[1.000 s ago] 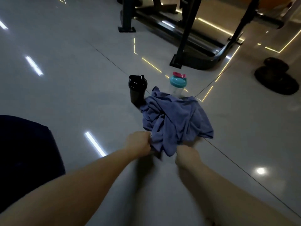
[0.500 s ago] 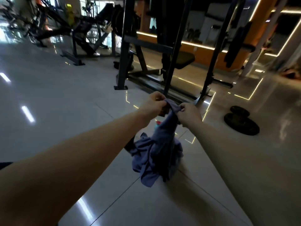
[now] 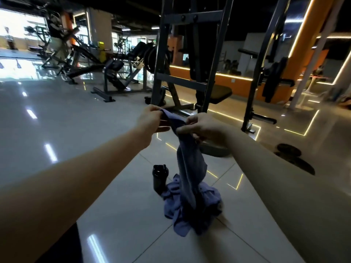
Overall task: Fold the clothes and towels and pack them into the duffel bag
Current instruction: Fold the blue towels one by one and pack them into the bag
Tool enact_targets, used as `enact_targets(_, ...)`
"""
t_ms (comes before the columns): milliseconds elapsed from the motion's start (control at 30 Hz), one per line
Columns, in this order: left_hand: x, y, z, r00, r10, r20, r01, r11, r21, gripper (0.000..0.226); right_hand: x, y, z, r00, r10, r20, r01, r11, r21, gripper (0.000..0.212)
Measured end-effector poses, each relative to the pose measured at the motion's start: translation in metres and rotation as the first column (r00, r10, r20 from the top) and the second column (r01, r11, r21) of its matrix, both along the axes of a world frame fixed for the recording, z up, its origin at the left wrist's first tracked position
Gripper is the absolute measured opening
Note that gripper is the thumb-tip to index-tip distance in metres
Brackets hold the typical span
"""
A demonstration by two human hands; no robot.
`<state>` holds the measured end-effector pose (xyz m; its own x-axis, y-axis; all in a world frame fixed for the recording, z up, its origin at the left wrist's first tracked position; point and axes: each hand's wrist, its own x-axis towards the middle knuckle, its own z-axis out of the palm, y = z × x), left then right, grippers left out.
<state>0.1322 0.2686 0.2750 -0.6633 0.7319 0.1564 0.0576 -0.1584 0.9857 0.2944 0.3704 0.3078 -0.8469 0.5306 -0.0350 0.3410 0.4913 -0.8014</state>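
While the left hand (image 3: 150, 120) and right hand (image 3: 201, 128) pinch its top edge with curled fingers, close together, the cloth (image 3: 190, 168) hangs as a narrow, twisted column. Its lower part lies heaped in soft, crumpled folds on the floor (image 3: 76, 130). It is thin, matte, blue-violet fabric. A black cylindrical bottle (image 3: 160, 177) stands upright just left of the heap. Glossy pale tiles mirror strip lights.
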Motion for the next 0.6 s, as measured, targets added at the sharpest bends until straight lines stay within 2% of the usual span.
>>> enact_targets(100, -0.012, -0.032, 0.001, 0.993, 0.087, -0.082, -0.088, 0.996, -0.014, 0.013, -0.018, -0.026, 0.012, 0.994, 0.106, -0.032, -0.108, 0.992, -0.065, 0.034)
enact_targets(200, -0.024, -0.059, -0.003, 0.988, 0.135, -0.075, -0.135, 0.991, 0.0, 0.013, -0.038, -0.044, 0.016, 0.985, 0.115, -0.128, -0.125, 0.989, -0.073, 0.035)
enact_targets(300, -0.033, -0.077, -0.002, 0.989, 0.145, -0.005, -0.145, 0.989, 0.015, 0.014, -0.058, -0.054, 0.012, 0.982, 0.023, -0.186, -0.031, 0.999, -0.038, 0.026)
enact_targets(433, -0.045, -0.085, 0.011, 0.985, 0.173, 0.009, -0.173, 0.982, 0.076, 0.009, -0.076, -0.061, 0.001, 0.951, -0.124, -0.283, 0.091, 0.988, -0.127, 0.024)
enact_targets(600, -0.062, -0.085, 0.018, 0.962, 0.273, 0.03, -0.274, 0.96, 0.054, 0.008, -0.09, -0.069, 0.005, 0.911, -0.13, -0.391, 0.14, 0.99, -0.004, 0.031)
